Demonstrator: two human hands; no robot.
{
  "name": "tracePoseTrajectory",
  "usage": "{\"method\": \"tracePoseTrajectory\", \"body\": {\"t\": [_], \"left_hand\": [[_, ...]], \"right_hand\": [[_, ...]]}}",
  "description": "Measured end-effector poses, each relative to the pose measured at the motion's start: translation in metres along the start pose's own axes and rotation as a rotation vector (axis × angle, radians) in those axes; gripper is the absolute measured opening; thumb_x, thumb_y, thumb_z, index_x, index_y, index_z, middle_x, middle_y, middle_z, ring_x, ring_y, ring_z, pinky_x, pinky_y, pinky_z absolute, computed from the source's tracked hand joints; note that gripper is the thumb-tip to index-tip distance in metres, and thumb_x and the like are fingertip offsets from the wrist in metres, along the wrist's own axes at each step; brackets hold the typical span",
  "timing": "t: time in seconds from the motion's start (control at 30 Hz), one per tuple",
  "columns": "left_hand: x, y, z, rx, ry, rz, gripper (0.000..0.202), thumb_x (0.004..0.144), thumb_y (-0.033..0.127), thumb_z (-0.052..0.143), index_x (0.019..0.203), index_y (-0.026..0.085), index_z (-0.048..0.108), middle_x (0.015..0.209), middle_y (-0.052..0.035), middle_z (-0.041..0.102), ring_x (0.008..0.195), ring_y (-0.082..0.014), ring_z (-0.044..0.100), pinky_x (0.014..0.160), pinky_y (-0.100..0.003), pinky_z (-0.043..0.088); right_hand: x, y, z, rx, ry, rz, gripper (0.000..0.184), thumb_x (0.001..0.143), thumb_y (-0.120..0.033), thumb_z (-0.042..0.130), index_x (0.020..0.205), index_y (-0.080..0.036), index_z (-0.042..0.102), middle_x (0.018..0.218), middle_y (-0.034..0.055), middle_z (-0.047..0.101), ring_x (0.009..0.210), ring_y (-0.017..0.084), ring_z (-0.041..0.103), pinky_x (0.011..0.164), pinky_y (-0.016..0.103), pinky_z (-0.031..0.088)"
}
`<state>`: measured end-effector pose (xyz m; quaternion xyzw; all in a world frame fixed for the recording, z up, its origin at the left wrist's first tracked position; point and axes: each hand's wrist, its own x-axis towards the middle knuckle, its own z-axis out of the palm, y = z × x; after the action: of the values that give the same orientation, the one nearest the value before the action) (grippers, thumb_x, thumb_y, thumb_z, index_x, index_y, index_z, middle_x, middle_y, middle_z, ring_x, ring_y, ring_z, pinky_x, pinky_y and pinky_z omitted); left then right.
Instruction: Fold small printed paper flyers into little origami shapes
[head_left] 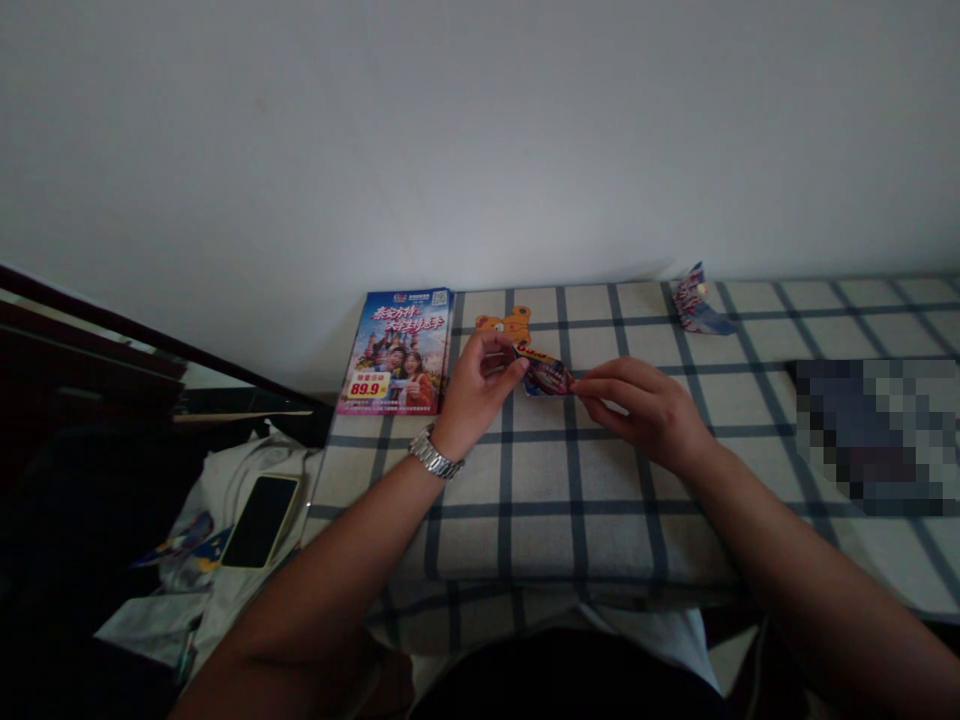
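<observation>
Between my hands, above the checked tablecloth, is a creased, colourfully printed piece of paper (549,376), its right end pinched narrow. My left hand (484,385), with a metal watch (435,453) on its wrist, grips the paper's left end between thumb and fingers. The fingertips of my right hand (646,408) close on the narrow right end. Just behind my left hand lies an orange bear-shaped picture (514,322), partly covered. To its left a stack of printed flyers (397,352) rests flat near the table's left edge.
A folded, curled piece of printed paper (699,305) stands near the wall (480,140) at the back right. At the right lies a blurred-out flat object (885,435). Below the table's left side, a phone (261,522) rests on white bags (217,480). The checked tablecloth (540,530) drapes over the front edge.
</observation>
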<state>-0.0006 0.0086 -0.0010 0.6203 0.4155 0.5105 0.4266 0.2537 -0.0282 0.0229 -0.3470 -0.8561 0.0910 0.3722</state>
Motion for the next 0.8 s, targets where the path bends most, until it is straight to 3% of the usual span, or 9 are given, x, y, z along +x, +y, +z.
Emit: {"method": "tracePoseTrajectory", "body": {"t": [0.47,0.8], "left_hand": [[0.0006,0.0004,0.0003,-0.023,0.024,0.034,0.03,0.094,0.036,0.076,0.112,0.023,0.057,0.115,-0.0043,0.063,0.11,-0.0181,0.067,0.101,-0.038,0.059],[-0.0004,-0.0004,-0.001,0.005,0.015,0.077,0.024,0.095,0.032,0.075,0.112,0.023,0.06,0.112,-0.005,0.065,0.106,-0.0181,0.068,0.095,-0.035,0.062]], "right_hand": [[0.0059,-0.0073,-0.0046,0.129,0.088,0.074,0.023,0.096,-0.016,0.067,0.115,-0.028,0.072,0.109,0.0074,0.073,0.099,0.023,0.072,0.087,0.039,0.061],[0.0078,-0.0009,-0.0013,0.101,0.125,0.182,0.022,0.096,-0.01,0.062,0.109,-0.026,0.071,0.106,0.0063,0.074,0.097,0.022,0.073,0.083,0.037,0.062]]}}
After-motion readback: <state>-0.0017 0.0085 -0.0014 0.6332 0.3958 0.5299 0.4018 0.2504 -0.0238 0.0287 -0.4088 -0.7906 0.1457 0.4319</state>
